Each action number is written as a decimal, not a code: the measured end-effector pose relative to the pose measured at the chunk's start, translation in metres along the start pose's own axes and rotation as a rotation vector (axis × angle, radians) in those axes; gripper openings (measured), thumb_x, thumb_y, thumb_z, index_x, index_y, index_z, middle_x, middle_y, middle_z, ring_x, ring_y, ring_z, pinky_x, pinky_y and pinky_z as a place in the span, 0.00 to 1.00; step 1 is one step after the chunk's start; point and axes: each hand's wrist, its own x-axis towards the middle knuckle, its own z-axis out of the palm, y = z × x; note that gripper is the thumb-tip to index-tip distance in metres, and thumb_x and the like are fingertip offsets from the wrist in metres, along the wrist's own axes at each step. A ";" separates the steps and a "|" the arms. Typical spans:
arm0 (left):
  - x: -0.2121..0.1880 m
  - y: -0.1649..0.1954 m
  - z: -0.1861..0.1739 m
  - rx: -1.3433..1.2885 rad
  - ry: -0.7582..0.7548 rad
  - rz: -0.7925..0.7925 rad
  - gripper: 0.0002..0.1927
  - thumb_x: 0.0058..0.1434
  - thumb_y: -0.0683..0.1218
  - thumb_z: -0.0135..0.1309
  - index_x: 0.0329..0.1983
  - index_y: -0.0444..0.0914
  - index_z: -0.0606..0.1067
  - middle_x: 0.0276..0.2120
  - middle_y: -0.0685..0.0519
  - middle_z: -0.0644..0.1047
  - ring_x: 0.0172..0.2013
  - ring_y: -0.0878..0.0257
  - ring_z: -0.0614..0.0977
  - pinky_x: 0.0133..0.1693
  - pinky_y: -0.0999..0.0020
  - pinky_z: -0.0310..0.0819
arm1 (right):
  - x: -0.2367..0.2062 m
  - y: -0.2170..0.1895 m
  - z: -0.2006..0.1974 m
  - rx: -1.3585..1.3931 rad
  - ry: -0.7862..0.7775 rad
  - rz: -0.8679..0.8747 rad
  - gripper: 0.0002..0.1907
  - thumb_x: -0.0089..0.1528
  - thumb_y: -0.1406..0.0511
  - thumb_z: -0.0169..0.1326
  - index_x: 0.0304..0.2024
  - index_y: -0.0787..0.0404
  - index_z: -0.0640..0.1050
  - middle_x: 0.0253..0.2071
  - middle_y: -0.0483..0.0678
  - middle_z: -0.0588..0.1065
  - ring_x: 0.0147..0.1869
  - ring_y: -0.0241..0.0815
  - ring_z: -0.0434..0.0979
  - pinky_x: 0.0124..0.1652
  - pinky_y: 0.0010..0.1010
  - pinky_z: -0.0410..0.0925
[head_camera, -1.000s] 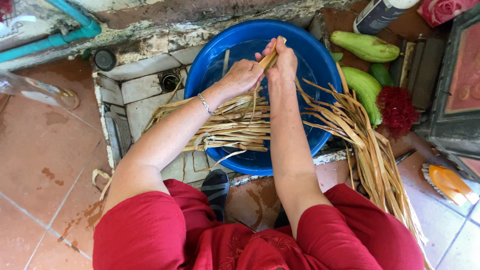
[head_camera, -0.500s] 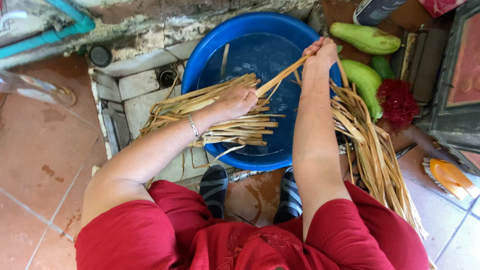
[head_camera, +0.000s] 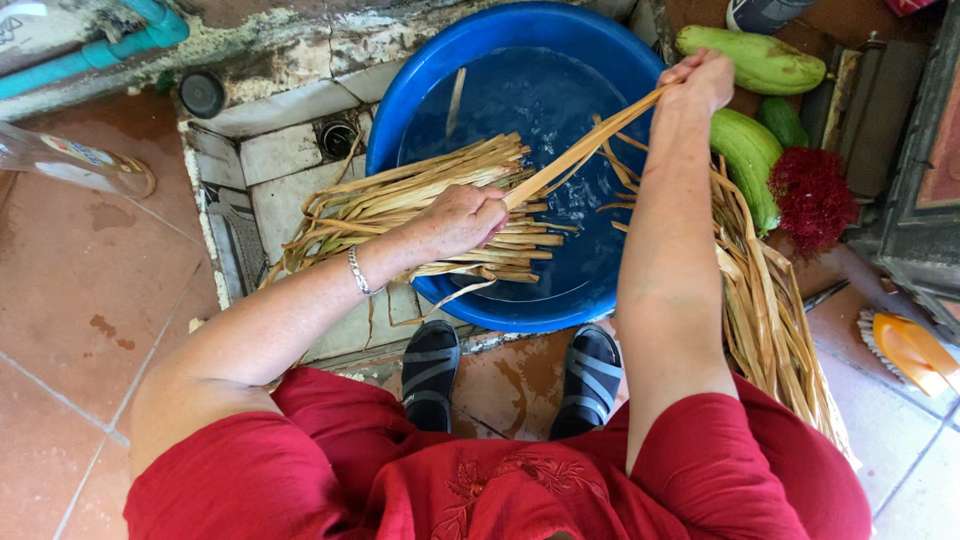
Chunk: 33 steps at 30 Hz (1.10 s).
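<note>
Left hand: my left hand (head_camera: 462, 220) presses the strip bundle (head_camera: 400, 200), fingers curled shut on it.
Right hand: my right hand (head_camera: 700, 80), fingers pinched, pulls one strip (head_camera: 585, 150) toward 2 o'clock.
Bundle: across the blue basin (head_camera: 480, 45), at its 9 o'clock rim.
Loose strips (head_camera: 770, 320): at the basin's 4 o'clock.

A single head-worn camera is looking steeply down, close above the person's lap, arms and a blue basin (head_camera: 430, 80) on the floor.
</note>
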 end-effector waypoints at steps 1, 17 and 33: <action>-0.003 0.002 0.000 -0.010 -0.003 0.012 0.18 0.67 0.48 0.38 0.26 0.37 0.73 0.17 0.54 0.73 0.19 0.65 0.75 0.28 0.65 0.73 | 0.003 -0.005 -0.001 -0.007 0.008 -0.043 0.11 0.61 0.68 0.41 0.22 0.59 0.66 0.15 0.44 0.60 0.15 0.37 0.55 0.17 0.33 0.53; -0.079 -0.028 -0.008 0.018 -0.084 -0.252 0.17 0.69 0.52 0.39 0.32 0.41 0.75 0.22 0.52 0.75 0.24 0.64 0.75 0.32 0.65 0.76 | 0.071 -0.066 -0.048 -0.010 0.041 -0.344 0.09 0.59 0.69 0.41 0.26 0.65 0.71 0.17 0.49 0.65 0.16 0.40 0.59 0.16 0.35 0.56; 0.036 -0.150 -0.113 1.206 0.846 0.295 0.22 0.48 0.41 0.53 0.49 0.42 0.76 0.39 0.48 0.80 0.42 0.53 0.80 0.43 0.51 0.74 | 0.020 0.014 -0.009 -0.056 -0.290 -0.689 0.21 0.69 0.56 0.48 0.57 0.65 0.71 0.32 0.54 0.77 0.30 0.44 0.78 0.33 0.41 0.75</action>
